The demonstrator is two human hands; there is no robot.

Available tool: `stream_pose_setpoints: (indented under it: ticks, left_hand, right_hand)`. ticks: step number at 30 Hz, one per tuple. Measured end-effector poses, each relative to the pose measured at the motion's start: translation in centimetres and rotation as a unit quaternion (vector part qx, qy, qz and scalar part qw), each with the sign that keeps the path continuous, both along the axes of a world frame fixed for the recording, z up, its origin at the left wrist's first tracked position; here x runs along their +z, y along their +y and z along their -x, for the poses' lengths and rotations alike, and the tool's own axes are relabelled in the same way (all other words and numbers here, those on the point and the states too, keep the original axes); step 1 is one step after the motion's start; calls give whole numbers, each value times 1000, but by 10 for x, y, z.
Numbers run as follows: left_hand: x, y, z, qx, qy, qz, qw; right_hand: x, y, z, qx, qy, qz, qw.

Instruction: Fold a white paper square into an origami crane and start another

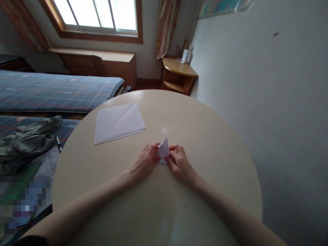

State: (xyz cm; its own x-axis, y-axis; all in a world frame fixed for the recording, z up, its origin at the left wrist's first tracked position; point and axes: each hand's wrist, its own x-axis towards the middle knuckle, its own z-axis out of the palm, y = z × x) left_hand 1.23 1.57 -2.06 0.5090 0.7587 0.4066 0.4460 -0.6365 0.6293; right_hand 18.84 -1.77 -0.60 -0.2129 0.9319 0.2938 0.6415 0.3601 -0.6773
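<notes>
A small folded white paper [164,150] with a pointed top is held between both hands, near the middle of the round table [205,136]. My left hand [146,160] is closed on its left edge, thumb low and fingers bent. From the right, my right hand [180,164] pinches the lower right edge of the same paper. Farther back and to the left, several larger white sheets [118,123] lie flat in an overlapping stack, and the top one shows a diagonal crease.
Left of the table are beds with blue plaid mattresses [56,92], a crumpled grey-green cloth [28,140] and a pen [59,144]. A wooden corner shelf [179,66] and a desk [118,55] stand behind. The white wall [282,85] runs along the right.
</notes>
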Motion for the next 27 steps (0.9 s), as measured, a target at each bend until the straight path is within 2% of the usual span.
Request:
stream_pose_setpoints:
  ticks: [5, 7, 11, 18, 23, 27]
  left_hand:
    - [-2, 0, 0, 14, 4, -9, 1000]
    - [-1, 0, 0, 28, 13, -17, 999]
    - [1, -3, 0, 62, 33, -46, 996]
    - [3, -8, 0, 61, 84, -77, 992]
    - [7, -5, 1, 67, 127, -74, 987]
    - [8, -2, 3, 77, 131, -49, 987]
  right_hand:
    - [-8, -2, 4, -39, -9, -70, 997]
    - [-8, -4, 6, -51, -52, -86, 994]
    - [-8, -4, 7, -3, -164, -78, 983]
    - [-12, 1, 0, 55, -185, -38, 980]
    - [-13, 0, 4, -20, -219, -17, 975]
    - [-18, 2, 2, -58, -192, 6, 980]
